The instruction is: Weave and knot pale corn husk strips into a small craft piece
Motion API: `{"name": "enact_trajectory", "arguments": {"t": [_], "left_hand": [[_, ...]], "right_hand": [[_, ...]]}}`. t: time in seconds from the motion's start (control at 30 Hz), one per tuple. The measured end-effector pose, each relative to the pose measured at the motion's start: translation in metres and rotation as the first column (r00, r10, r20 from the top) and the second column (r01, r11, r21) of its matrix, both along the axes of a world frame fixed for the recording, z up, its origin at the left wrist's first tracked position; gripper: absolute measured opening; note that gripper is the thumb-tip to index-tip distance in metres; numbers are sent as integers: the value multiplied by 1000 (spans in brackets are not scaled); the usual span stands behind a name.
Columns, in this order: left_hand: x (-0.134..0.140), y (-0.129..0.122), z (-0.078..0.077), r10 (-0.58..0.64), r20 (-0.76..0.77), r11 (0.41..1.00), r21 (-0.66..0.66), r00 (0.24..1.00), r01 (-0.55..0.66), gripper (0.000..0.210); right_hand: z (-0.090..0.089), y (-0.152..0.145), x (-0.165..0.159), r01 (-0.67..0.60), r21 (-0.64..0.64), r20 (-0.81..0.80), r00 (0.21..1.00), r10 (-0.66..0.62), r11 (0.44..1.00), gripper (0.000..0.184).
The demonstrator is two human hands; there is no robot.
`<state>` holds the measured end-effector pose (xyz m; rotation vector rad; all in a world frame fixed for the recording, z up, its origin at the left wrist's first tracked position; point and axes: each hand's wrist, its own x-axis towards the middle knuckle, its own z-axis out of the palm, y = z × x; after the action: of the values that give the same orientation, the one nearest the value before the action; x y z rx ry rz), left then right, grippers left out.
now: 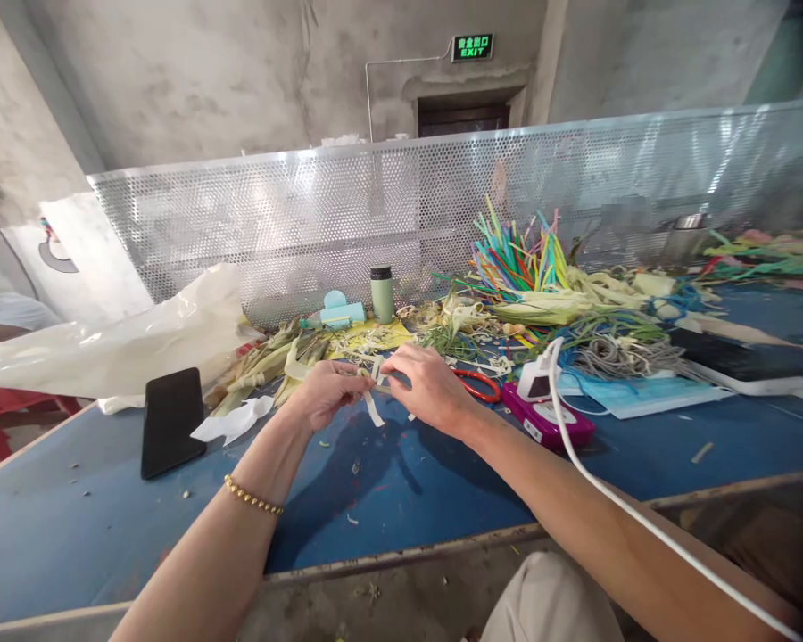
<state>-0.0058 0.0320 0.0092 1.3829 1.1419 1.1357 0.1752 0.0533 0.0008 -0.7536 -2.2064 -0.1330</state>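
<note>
My left hand point(329, 394) is closed in a pinch on a narrow pale strip point(373, 410), which looks like dried corn husk; one end dangles below the fingertips. Close beside it, my right hand point(423, 383) has thumb and fingers drawn together at the upper part of the same strip. Both hands are held above the blue tabletop point(348, 508), near its middle. Fingers cover part of the strip, so how it is folded or joined cannot be seen. Red-handled scissors point(478, 386) lie just right of my right hand.
Left lie a black phone point(172, 421), white scrap point(235, 421) and plastic sheet point(140, 343). Behind stand a green bottle point(381, 296), husks point(555, 308) and coloured stems point(518, 254). A purple box point(552, 419) with a white cable point(575, 459) sits right, near a blue mask point(642, 395).
</note>
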Motion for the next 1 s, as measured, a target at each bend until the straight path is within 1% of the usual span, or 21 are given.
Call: {"name": "enact_trajectory", "arguments": {"t": [0.07, 0.13, 0.2, 0.23, 0.27, 0.3, 0.33, 0.4, 0.43, 0.5, 0.53, 0.6, 0.7, 0.73, 0.77, 0.8, 0.83, 0.9, 0.93, 0.97, 1.0], "left_hand": [[-1, 0, 0, 1, -32, 1000, 13, 999, 0, 18], [-2, 0, 0, 40, -82, 998, 47, 996, -36, 18], [-3, 0, 1, 91, -131, 992, 94, 987, -79, 18], [-4, 0, 1, 104, -155, 990, 111, 982, -87, 17], [-4, 0, 1, 107, -179, 989, 123, 978, -86, 17], [-5, 0, 1, 106, -204, 988, 130, 973, -81, 16], [-5, -1, 1, 106, -229, 988, 134, 968, -76, 16], [-6, -2, 2, 105, -272, 988, 140, 957, -68, 16], [-6, -2, 2, 102, -283, 988, 142, 954, -63, 17], [-5, -4, 3, 74, -282, 990, 139, 957, -35, 19], [-5, -4, 4, 52, -271, 991, 134, 961, -15, 19], [-4, -6, 5, 16, -251, 993, 118, 968, 14, 19], [-3, -6, 6, -10, -232, 995, 96, 973, 33, 19], [-3, -6, 5, -15, -226, 995, 94, 974, 37, 19], [-4, -5, 5, -19, -218, 995, 93, 976, 40, 20], [-4, -4, 4, -15, -212, 995, 92, 977, 36, 20], [-5, -3, 3, -4, -212, 996, 91, 977, 23, 21], [-6, 0, 0, 38, -230, 996, 93, 972, -17, 21], [-7, 2, -2, 63, -250, 994, 101, 966, -38, 21], [-8, 3, -4, 68, -260, 994, 101, 963, -43, 20], [-8, 3, -5, 66, -260, 994, 102, 963, -41, 20]], "right_hand": [[1, 2, 2, -17, 5, 19, 1000, 17, 1000, 18], [4, 4, 5, -36, -30, 26, 999, 37, 999, 22], [7, 4, 9, -54, -132, 17, 998, 56, 990, 22], [9, 3, 10, -69, -210, 6, 997, 71, 975, 22], [11, 2, 11, -90, -302, -15, 996, 89, 949, 21], [13, 0, 12, -119, -399, -52, 993, 108, 909, 20], [15, -2, 13, -155, -491, -101, 988, 121, 857, 18], [20, -6, 15, -253, -641, -215, 965, 147, 725, 21], [23, -9, 16, -309, -690, -269, 949, 164, 654, 23], [29, -14, 19, -426, -732, -353, 904, 239, 532, 19], [31, -16, 20, -473, -732, -377, 881, 287, 490, 17], [35, -19, 23, -543, -725, -401, 833, 381, 424, 18], [36, -19, 25, -604, -711, -426, 777, 464, 359, 23], [35, -19, 24, -617, -702, -439, 768, 467, 356, 24], [34, -18, 24, -628, -685, -453, 764, 458, 370, 24], [34, -17, 23, -634, -659, -466, 766, 443, 404, 22], [34, -16, 22, -637, -620, -477, 770, 424, 458, 21], [34, -15, 21, -623, -517, -494, 777, 390, 587, 19], [34, -15, 21, -615, -470, -504, 776, 379, 633, 17], [35, -15, 22, -609, -443, -517, 773, 367, 658, 16], [35, -16, 22, -609, -439, -531, 769, 355, 661, 16]]}}
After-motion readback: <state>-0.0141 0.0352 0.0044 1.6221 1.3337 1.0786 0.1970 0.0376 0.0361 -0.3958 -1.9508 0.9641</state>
